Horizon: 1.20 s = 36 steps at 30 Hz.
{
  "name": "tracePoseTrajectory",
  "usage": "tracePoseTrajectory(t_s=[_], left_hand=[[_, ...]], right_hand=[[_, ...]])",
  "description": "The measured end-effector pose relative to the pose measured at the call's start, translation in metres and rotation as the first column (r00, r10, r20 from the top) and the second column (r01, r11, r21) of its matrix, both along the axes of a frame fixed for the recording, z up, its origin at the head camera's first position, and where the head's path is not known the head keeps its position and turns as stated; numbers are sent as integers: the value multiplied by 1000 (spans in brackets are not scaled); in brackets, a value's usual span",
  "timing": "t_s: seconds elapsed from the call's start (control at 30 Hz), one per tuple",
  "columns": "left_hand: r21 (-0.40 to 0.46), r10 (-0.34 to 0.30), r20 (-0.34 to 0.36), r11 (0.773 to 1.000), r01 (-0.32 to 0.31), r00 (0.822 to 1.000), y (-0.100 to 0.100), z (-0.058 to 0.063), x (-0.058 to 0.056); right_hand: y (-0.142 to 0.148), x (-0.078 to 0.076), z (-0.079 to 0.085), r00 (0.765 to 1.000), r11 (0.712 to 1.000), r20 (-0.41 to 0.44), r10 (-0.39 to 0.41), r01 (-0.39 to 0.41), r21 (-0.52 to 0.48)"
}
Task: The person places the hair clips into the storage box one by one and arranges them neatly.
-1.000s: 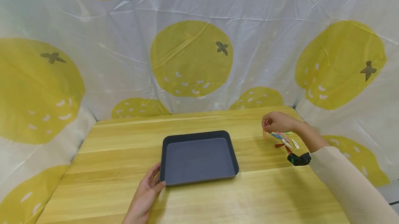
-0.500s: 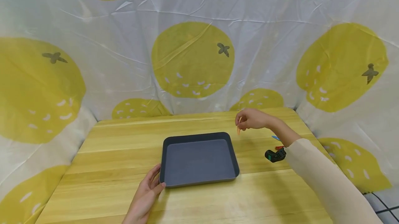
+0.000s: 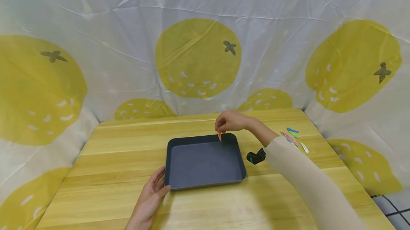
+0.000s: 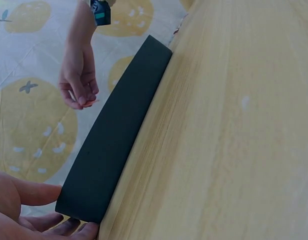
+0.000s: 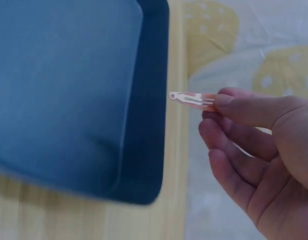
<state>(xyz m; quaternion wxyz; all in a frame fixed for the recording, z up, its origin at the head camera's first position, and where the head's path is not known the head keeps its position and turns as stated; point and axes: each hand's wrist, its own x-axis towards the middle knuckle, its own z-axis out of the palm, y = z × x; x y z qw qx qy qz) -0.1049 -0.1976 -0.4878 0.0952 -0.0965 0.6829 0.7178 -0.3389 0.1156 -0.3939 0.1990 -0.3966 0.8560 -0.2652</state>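
Observation:
A dark grey baking tray [image 3: 205,164] lies on the wooden table in front of me in the head view. My left hand [image 3: 150,196] holds its near left corner, the thumb at the front and the fingers along the left side. Thumb and fingers meet the tray's end [image 4: 111,140] in the left wrist view. My right hand [image 3: 233,121] pinches an orange snap hair clip [image 3: 219,136] over the tray's far rim, right of its middle. In the right wrist view the clip [image 5: 194,100] points from thumb and fingertip toward the tray wall; the other fingers are loosely bent.
Several hair clips, among them a blue one [image 3: 293,130], a green one [image 3: 293,134] and a white one [image 3: 304,147], lie at the table's right. A black wrist device [image 3: 256,156] hangs below the right forearm. A lemon-print curtain [image 3: 134,59] surrounds the table.
My right hand has carried the orange hair clip leftward from beside the other clips to the tray's far rim. My left hand and the tray have stayed in place.

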Motion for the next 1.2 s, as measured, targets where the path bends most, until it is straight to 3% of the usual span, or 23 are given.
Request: tracePoseTrajectory(t_s=[0.5, 0.83, 1.2], left_hand=[[-3, -4, 6, 1000, 4, 1000, 0, -1, -2], [-23, -11, 5, 1000, 11, 1000, -4, 0, -2], [-17, -10, 11, 1000, 10, 1000, -2, 0, -2]], right_hand=[[-79, 4, -35, 998, 997, 13, 61, -60, -58], [-122, 16, -43, 993, 991, -10, 121, -121, -57], [-135, 17, -57, 994, 994, -35, 106, -107, -18]])
